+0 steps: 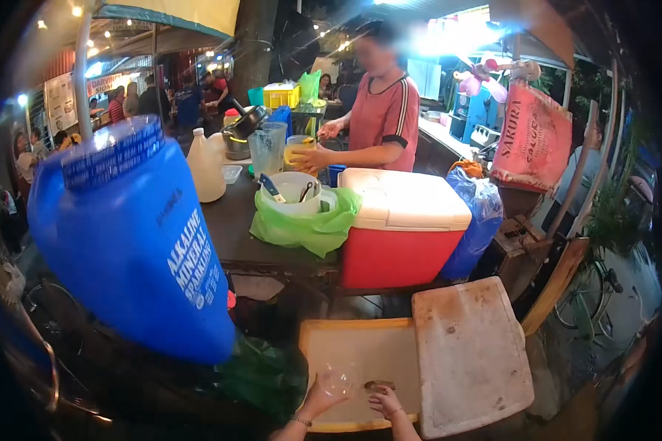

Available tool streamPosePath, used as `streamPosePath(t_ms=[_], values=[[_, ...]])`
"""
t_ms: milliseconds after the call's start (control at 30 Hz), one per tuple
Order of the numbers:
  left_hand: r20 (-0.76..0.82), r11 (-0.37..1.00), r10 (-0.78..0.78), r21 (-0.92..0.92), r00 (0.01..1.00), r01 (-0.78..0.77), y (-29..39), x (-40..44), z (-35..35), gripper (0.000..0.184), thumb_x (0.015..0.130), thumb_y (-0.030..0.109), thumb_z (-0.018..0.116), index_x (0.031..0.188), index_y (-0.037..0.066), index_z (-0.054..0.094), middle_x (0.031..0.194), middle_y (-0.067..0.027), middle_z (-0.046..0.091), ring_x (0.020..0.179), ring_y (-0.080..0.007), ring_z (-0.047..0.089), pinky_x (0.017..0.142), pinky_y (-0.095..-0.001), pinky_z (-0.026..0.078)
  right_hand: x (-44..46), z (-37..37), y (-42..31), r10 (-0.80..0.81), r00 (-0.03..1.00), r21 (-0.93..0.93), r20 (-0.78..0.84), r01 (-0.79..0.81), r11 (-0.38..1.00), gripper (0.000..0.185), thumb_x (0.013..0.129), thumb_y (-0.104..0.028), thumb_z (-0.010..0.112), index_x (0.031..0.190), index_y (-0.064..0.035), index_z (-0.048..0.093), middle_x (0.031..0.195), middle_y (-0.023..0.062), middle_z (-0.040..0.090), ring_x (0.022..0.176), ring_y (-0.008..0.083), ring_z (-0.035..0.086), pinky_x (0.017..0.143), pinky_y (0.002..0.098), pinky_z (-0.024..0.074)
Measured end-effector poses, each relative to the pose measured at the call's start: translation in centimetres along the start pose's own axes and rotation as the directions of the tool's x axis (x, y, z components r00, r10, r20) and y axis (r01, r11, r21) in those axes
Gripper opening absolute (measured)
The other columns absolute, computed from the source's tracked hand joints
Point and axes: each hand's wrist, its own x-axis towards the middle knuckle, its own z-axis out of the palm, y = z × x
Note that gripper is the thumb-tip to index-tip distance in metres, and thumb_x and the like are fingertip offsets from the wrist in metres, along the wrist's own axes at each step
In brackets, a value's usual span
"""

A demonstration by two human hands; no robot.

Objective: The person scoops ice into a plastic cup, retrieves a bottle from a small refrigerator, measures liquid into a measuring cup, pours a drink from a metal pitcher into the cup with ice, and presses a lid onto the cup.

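Note:
My left hand [322, 400] is wrapped round a clear plastic cup [338, 381] at the bottom centre. Just right of it, my right hand [385, 401] is closed on a small dark utensil [379, 385], possibly a scoop. Both hands are over an open box [360, 331] with a yellow rim and a pale inside. A stained whitish lid [472, 356] lies slanted over the box's right side. The box's contents are too unclear to tell.
A big blue water container [140, 242] stands at the left. On the table [265, 253] are a red cooler [397, 253], a white tub [290, 202] in a green bag and a white jug [207, 169]. Across it a person in pink holds a yellowish container.

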Motion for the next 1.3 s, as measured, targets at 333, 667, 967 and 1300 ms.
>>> streamPosePath(t_ms=[333, 667, 967, 1300], values=[[0.185, 0.962, 0.083, 0.240, 0.979, -0.126, -8.7, -5.4, 3.8, 0.066, 0.062, 0.027, 0.077, 0.111, 0.002, 0.043, 0.111, -0.0126, 0.047, 0.098, -0.0234, 0.050, 0.085, -0.0358, 0.041, 13.1, 0.2, 6.1, -0.086, 0.993, -0.685, -0.082, 0.007, 0.728, 0.067, 0.068, -0.034, 0.069, 0.123, -0.0032, 0.044, 0.114, 0.0148, 0.052, 0.095, 0.0250, 0.053, 0.072, 0.0366, 0.0471], [-0.079, 0.961, 0.220, 0.187, 0.972, -0.202, -12.3, -8.4, 4.5, 0.063, 0.062, 0.016, 0.074, 0.113, 0.002, 0.040, 0.116, -0.0143, 0.043, 0.104, -0.0245, 0.046, 0.088, -0.0368, 0.039, 23.0, -2.2, 12.4, -0.184, 0.979, -0.980, -0.087, -0.051, 0.192, 0.053, 0.070, -0.031, 0.064, 0.117, -0.0089, 0.050, 0.113, 0.0130, 0.051, 0.098, 0.0259, 0.051, 0.078, 0.0367, 0.0446], [-0.365, 0.982, 0.166, -0.024, 0.916, -0.187, -14.3, -8.9, 3.3, 0.067, 0.064, 0.019, 0.073, 0.116, -0.003, 0.037, 0.113, -0.0181, 0.044, 0.106, -0.0309, 0.044, 0.088, -0.0399, 0.041, 24.6, -2.3, 17.7, -0.217, 0.969, -0.971, -0.114, -0.063, 0.230, 0.049, 0.073, -0.025, 0.060, 0.119, -0.0123, 0.049, 0.118, 0.0105, 0.049, 0.104, 0.0257, 0.048, 0.085, 0.0353, 0.0413], [-0.387, 0.988, 0.087, 0.152, 0.918, -0.030, -13.9, -9.3, 3.5, 0.082, 0.050, 0.011, 0.079, 0.118, -0.005, 0.036, 0.116, -0.0161, 0.041, 0.107, -0.0307, 0.044, 0.091, -0.0368, 0.043, 30.8, 0.1, 17.7, -0.237, 0.964, -0.981, -0.124, -0.084, 0.174, 0.045, 0.076, -0.019, 0.055, 0.121, -0.0160, 0.048, 0.123, 0.0078, 0.046, 0.110, 0.0256, 0.045, 0.091, 0.0337, 0.0377]])
